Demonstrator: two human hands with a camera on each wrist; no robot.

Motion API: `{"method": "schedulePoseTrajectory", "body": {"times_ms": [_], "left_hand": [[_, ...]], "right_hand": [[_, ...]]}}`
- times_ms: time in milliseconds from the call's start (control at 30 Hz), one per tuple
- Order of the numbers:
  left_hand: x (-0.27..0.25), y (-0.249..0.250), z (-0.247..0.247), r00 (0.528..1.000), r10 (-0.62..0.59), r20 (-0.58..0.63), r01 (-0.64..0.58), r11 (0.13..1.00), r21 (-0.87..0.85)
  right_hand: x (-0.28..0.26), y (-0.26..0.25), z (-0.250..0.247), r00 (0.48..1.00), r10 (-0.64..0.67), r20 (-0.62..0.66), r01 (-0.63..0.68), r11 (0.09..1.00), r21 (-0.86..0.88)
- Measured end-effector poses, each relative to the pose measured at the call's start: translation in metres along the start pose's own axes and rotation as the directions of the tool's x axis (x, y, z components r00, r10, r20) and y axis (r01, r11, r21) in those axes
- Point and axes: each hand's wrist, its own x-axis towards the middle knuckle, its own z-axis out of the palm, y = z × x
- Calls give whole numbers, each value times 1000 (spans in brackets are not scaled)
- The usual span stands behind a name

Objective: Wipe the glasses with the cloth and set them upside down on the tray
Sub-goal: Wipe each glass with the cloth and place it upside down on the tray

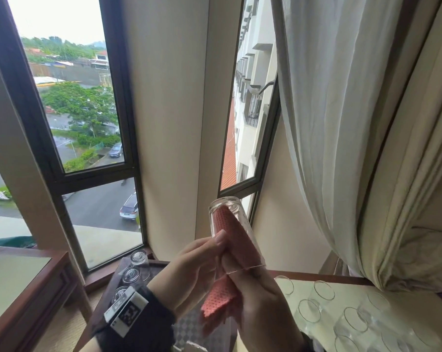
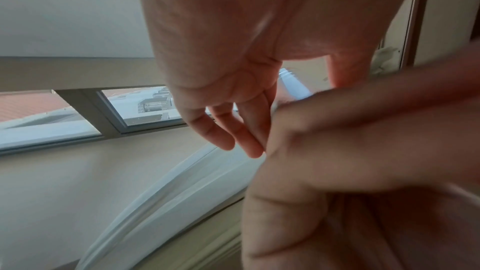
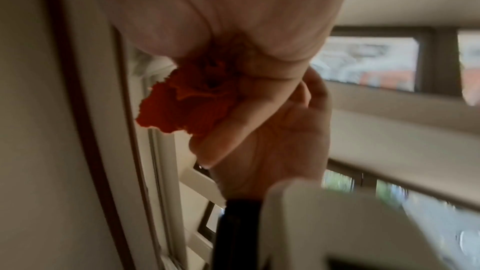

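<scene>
I hold a clear glass (image 1: 230,224) up in front of the window, base upward and tilted. My left hand (image 1: 202,257) grips its side, thumb on the outside. My right hand (image 1: 255,301) has fingers pushed into the mouth, pressing a pink dotted cloth (image 1: 225,222) against the inside; the cloth's tail hangs below. In the right wrist view the cloth (image 3: 182,100) is bunched under my right hand (image 3: 233,28), with the left hand (image 3: 272,141) beyond. The left wrist view shows my left hand (image 2: 228,126) and the blurred right hand (image 2: 363,151). Three glasses (image 1: 138,257) stand upside down on the dark tray (image 1: 159,262).
Several upright glasses (image 1: 324,290) stand on the pale tabletop (image 1: 298,283) at lower right. A white curtain (image 1: 342,123) hangs on the right. A wooden desk (image 1: 24,288) sits at lower left. Windows fill the wall ahead.
</scene>
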Motion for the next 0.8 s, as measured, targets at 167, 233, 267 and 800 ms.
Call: {"method": "schedulePoseTrajectory", "body": {"times_ms": [167, 233, 267, 800], "left_hand": [[10, 6, 3, 993, 13, -119, 13, 977, 212], [14, 8, 5, 988, 69, -137, -20, 944, 330], [15, 9, 6, 985, 101, -142, -41, 926, 376], [16, 2, -8, 993, 11, -116, -1, 996, 88]], "right_hand": [[15, 12, -16, 987, -101, 124, 131, 954, -270], [21, 16, -22, 949, -212, 235, 315, 571, -758], [23, 16, -23, 932, -260, 254, 324, 281, -903], [23, 15, -5, 959, -112, 262, 175, 957, -232]]}}
